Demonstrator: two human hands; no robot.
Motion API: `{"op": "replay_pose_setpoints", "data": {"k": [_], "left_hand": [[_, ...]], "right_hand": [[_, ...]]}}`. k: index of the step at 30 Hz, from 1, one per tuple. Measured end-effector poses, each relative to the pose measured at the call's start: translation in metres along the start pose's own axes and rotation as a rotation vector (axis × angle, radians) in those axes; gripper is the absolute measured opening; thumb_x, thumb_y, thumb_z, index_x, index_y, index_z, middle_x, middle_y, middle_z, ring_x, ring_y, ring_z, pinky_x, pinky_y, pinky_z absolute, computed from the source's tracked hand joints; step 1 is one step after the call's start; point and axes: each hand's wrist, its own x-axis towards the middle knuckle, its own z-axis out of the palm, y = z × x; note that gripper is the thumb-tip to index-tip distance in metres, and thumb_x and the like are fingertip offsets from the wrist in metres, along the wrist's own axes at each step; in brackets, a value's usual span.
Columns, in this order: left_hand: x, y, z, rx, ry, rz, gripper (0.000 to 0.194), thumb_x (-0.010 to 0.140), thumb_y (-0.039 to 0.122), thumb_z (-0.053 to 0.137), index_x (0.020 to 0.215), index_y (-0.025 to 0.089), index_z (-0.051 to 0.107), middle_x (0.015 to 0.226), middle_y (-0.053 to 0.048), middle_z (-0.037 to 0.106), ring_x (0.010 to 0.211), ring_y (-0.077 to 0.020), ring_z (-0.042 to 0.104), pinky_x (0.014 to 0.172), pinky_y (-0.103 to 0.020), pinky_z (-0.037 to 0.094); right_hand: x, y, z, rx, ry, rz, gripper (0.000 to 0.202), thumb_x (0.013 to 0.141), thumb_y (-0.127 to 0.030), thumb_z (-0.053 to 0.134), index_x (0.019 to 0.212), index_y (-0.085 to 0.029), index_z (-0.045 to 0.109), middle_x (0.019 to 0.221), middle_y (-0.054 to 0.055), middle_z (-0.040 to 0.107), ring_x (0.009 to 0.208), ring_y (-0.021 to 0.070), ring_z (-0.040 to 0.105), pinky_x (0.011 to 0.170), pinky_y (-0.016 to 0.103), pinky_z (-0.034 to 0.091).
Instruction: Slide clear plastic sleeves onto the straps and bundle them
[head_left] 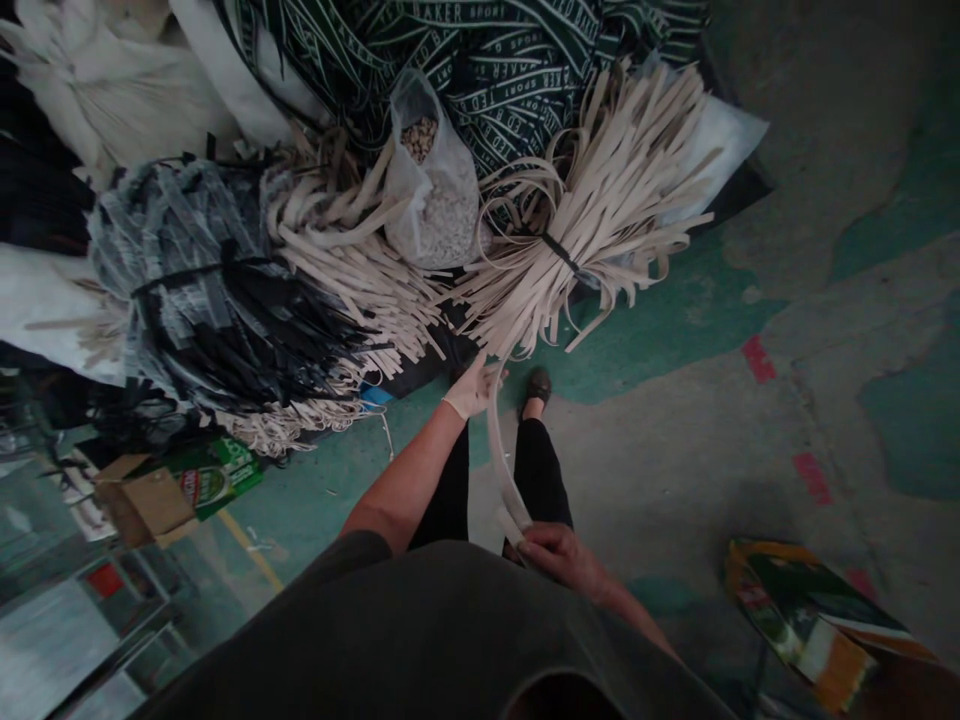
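A long pale elastic band hangs in a curve in front of my body. My right hand is closed round its near end, close to my waist, where the end folds over. My left hand reaches forward to the band's far part, its fingers curled against it at the lower edge of a tied bundle of cream elastic strips. A dark tie cinches that bundle. Where the band meets the bundle, the overlap is hard to make out.
Left of the bundle stand a clear plastic bag of small pieces and a tied black bundle. Green lettered webbing lies behind. A cardboard box is at left; a green-and-yellow carton stands lower right.
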Motion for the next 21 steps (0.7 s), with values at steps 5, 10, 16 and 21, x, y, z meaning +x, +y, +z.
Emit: {"op": "replay_pose_setpoints", "data": {"k": [5, 10, 16, 21], "left_hand": [[0.001, 0.008, 0.018, 0.083, -0.106, 0.300, 0.018, 0.088, 0.030, 0.067, 0.081, 0.014, 0.066, 0.057, 0.002, 0.058, 0.046, -0.0067, 0.052, 0.046, -0.016, 0.040], [-0.006, 0.002, 0.034, 0.101, -0.115, 0.570, 0.025, 0.065, 0.027, 0.085, 0.081, 0.015, 0.070, 0.068, 0.001, 0.067, 0.060, -0.0087, 0.059, 0.058, -0.019, 0.045], [-0.035, -0.025, 0.053, 0.219, -0.133, 0.528, 0.044, 0.049, 0.041, 0.091, 0.076, 0.015, 0.068, 0.062, 0.004, 0.063, 0.050, -0.0068, 0.051, 0.045, -0.018, 0.033], [-0.059, -0.025, 0.057, 0.394, -0.113, 0.587, 0.037, 0.054, 0.043, 0.088, 0.068, 0.015, 0.067, 0.059, 0.004, 0.059, 0.053, -0.0081, 0.050, 0.051, -0.021, 0.037]], "right_hand": [[-0.001, 0.033, -0.001, 0.009, 0.067, 0.030, 0.055, 0.089, -0.066, 0.053, 0.083, -0.017, 0.077, 0.081, 0.009, 0.070, 0.070, 0.0217, 0.065, 0.062, 0.033, 0.051], [0.018, 0.011, -0.031, -0.343, 0.403, -0.328, 0.038, 0.092, -0.049, 0.057, 0.073, -0.021, 0.075, 0.146, 0.010, 0.052, 0.138, 0.0364, 0.042, 0.109, 0.057, 0.039], [0.094, -0.059, -0.070, -0.573, 0.606, -0.661, 0.028, 0.094, -0.040, 0.058, 0.080, -0.022, 0.074, 0.156, 0.007, 0.039, 0.150, 0.0313, 0.021, 0.117, 0.062, 0.022], [0.121, -0.080, -0.079, -0.667, 0.618, -0.685, 0.032, 0.099, -0.039, 0.050, 0.085, -0.022, 0.074, 0.104, 0.008, 0.071, 0.110, 0.0229, 0.062, 0.103, 0.043, 0.044]]}}
